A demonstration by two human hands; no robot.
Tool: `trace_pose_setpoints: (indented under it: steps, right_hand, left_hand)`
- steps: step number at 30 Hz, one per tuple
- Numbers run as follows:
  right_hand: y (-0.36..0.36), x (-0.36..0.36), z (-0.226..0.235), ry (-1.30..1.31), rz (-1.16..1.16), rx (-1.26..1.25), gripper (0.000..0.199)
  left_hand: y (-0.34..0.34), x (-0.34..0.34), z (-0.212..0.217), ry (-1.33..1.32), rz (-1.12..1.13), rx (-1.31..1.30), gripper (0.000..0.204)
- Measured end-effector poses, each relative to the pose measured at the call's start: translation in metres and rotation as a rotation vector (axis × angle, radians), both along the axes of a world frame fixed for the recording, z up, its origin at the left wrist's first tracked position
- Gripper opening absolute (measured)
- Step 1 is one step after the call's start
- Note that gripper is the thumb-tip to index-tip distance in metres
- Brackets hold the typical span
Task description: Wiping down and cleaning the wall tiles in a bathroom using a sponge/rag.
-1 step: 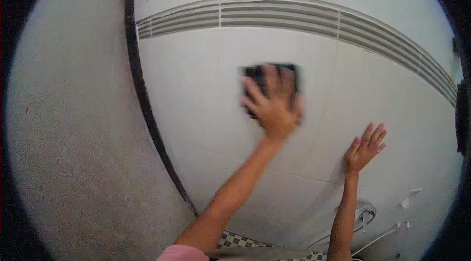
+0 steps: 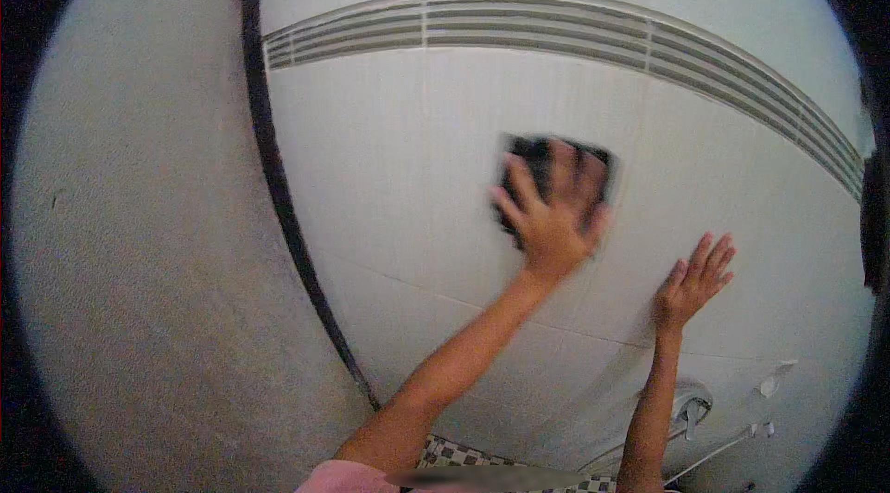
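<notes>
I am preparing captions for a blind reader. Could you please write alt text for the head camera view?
The left hand presses a dark cloth flat against a white tiled wall, while the right hand rests open on the wall beside it. A grey striped tile band runs above, and metal fittings show below.

We see soft, even, rather dim light with a cool cast and no harsh glare. The left hand (image 2: 553,215) and the dark cloth (image 2: 528,155) under it are smeared by motion blur; the right hand (image 2: 693,282) is sharper. Fisheye distortion bends the striped tile band (image 2: 556,30), and black vignette rings the frame.
</notes>
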State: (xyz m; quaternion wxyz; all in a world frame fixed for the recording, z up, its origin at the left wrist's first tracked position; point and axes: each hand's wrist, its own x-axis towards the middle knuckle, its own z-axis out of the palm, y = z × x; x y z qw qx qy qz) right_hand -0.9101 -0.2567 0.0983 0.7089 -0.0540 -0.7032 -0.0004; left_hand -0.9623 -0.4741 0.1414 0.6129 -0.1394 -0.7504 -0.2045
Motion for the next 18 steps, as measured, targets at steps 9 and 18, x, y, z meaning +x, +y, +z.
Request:
trace_pose_setpoints:
  steps: [9,18]
  right_hand:
    - [0.004,0.001,-0.001,0.018,0.010,0.029,0.048]
    - [-0.003,-0.001,-0.001,0.025,-0.015,0.010,0.048]
  left_hand:
    - [-0.082,-0.009,-0.074,0.134,-0.080,-0.198,0.064]
    - [-0.283,-0.068,-0.013,0.074,0.191,0.520,0.057]
